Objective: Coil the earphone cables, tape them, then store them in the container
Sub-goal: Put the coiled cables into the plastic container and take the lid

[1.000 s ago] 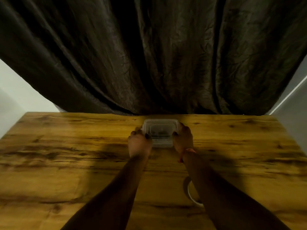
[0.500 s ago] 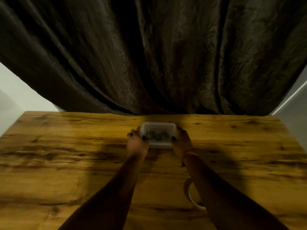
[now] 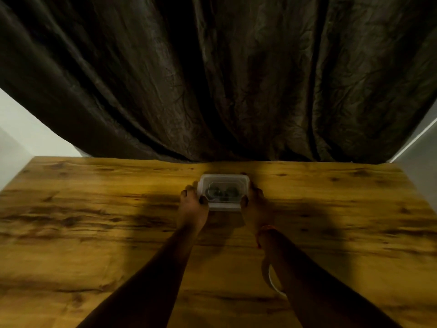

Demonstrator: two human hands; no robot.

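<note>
Right now two hands hold one small box. It is one clear plastic container with its lid on, and it sits on the wooden table far from the person, close to the dark curtain that hangs behind. Dark little lumps show through the lid; they could be the coiled earphone cables, but it is too dim to count them. The left hand grips the left side of the container, thumb on the lid and fingers curled round the edge. The right hand grips the right side the same way. One thin band goes round the right wrist. One roll of tape lies on the table close to the person, partly hidden under the right arm.

Compared with a second ago, not much is different. Both hands keep their grip on the two sides of the container. The container is in nearly the same spot by the curtain, and the tape roll has stayed where it was.
</note>
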